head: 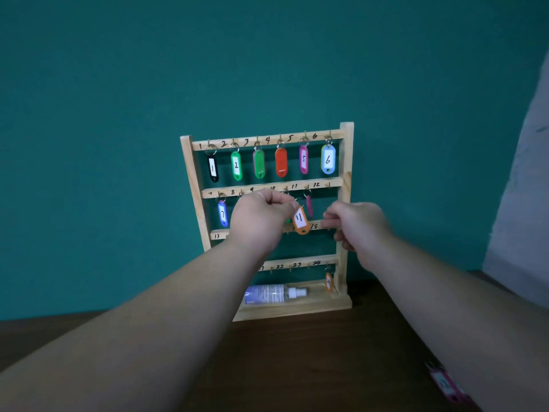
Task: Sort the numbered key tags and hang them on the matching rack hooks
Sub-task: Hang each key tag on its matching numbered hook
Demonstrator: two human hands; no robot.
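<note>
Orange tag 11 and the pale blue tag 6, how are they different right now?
The orange tag 11 is pinched at its ring end by the left hand; the pale blue tag 6 hangs from a hook on the top rail. The orange tag 11 tilts; the pale blue tag 6 hangs straight. Both carry a white label with a handwritten black number.

Left hand (261, 217), right hand (356, 224): both bare, knuckle ridges visible on backs, fingers short and rounded. Left forearm (178, 307), right forearm (445, 292): uncovered skin right to frame edge. Wide lens swells forearms near bottom edge; they taper to narrower wrists. Right hand slightly blurred.
</note>
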